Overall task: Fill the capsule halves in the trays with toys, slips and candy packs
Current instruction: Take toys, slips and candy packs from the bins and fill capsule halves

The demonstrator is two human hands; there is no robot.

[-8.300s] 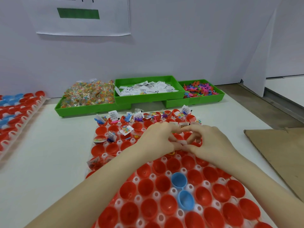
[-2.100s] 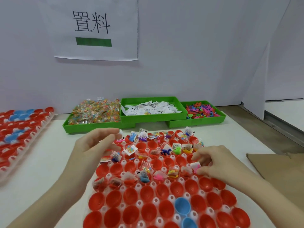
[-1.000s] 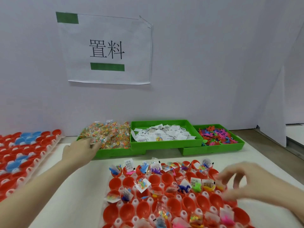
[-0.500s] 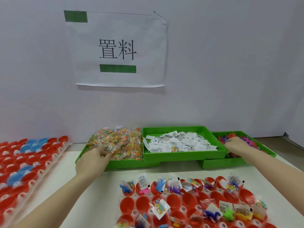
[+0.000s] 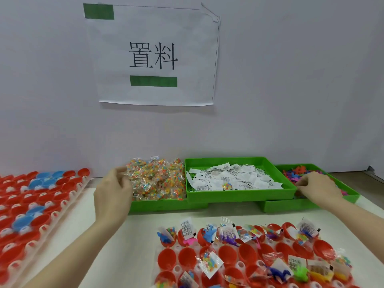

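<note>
hands both up at the back bins now. left hand [image 5: 112, 192] at the near-left edge of the candy packs [image 5: 158, 179] heaped in the left green bin [image 5: 166, 204]; fingers [image 5: 120, 173] curled in against the heap, blurred, can't tell if a pack is actually pinched. half a sec ago it lay flatter on the same edge, so little shift. right hand [image 5: 315, 189] in the right green bin [image 5: 291, 205] on the toys [image 5: 295, 173], fingers bunched together w/ tips down in the pile; can't tell if a toy is gripped. same bin as half a sec ago, hand a bit lower & nearer the front wall. 1 sec ago it hung open over the capsule tray, so it has crossed to the back since.

middle green bin [image 5: 239, 197] w/ paper slips [image 5: 232, 179], untouched, one candy pack lying on the slips. capsule tray [image 5: 178, 269] near front of desk [image 5: 135, 235]: red capsule halves [image 5: 167, 258], far row filled w/ toys, slips & packs, several in 2nd row bare. view has tipped up vs 2 sec ago, less of this tray shows. second tray [image 5: 68, 196] of red & blue halves at left. paper sign [image 5: 153, 57] on wall behind.
</note>
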